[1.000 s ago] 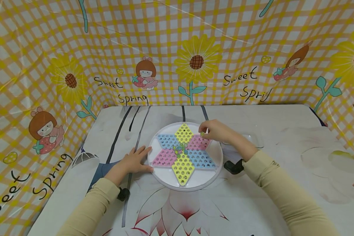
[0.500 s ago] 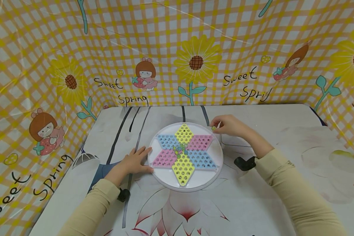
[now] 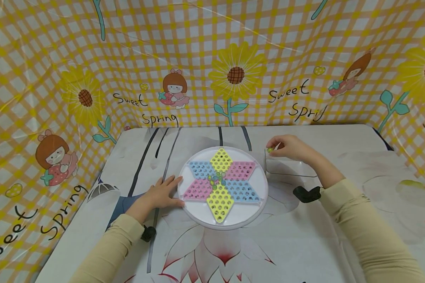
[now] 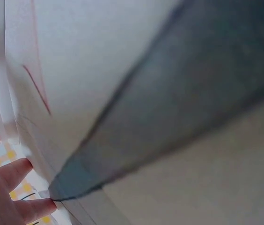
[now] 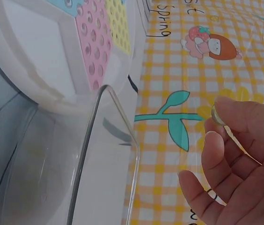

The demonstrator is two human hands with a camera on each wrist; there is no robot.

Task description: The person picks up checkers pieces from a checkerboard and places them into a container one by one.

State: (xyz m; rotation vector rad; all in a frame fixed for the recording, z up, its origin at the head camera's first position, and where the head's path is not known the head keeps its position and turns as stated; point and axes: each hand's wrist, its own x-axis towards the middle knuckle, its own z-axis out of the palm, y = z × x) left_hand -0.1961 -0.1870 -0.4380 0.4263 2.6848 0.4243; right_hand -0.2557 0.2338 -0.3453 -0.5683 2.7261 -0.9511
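Note:
My right hand (image 3: 291, 148) pinches a yellowish-green glass marble (image 3: 270, 149) between thumb and fingertip, above the back left part of a clear plastic box (image 3: 292, 175). In the right wrist view the marble (image 5: 217, 116) shows at the fingertips, with the box's rim (image 5: 89, 122) off to the left. A round white Chinese checkers board (image 3: 194, 214) lies in the middle, its star of holes in yellow, pink and blue. Several green and blue marbles (image 3: 217, 179) cluster at its centre. With spread fingers, my left hand (image 3: 162, 193) rests at the board's left edge.
The table (image 3: 283, 243) has a printed cover with a red-edged flower and dark lines. Behind and to the left hangs a yellow checked cloth (image 3: 198, 31). A black wrist strap piece (image 3: 306, 194) hangs below my right wrist, another (image 3: 148, 233) near my left.
My right hand has carried the marble to the right, away from above the board's pink section to over the clear box. The left hand and the board have stayed put.

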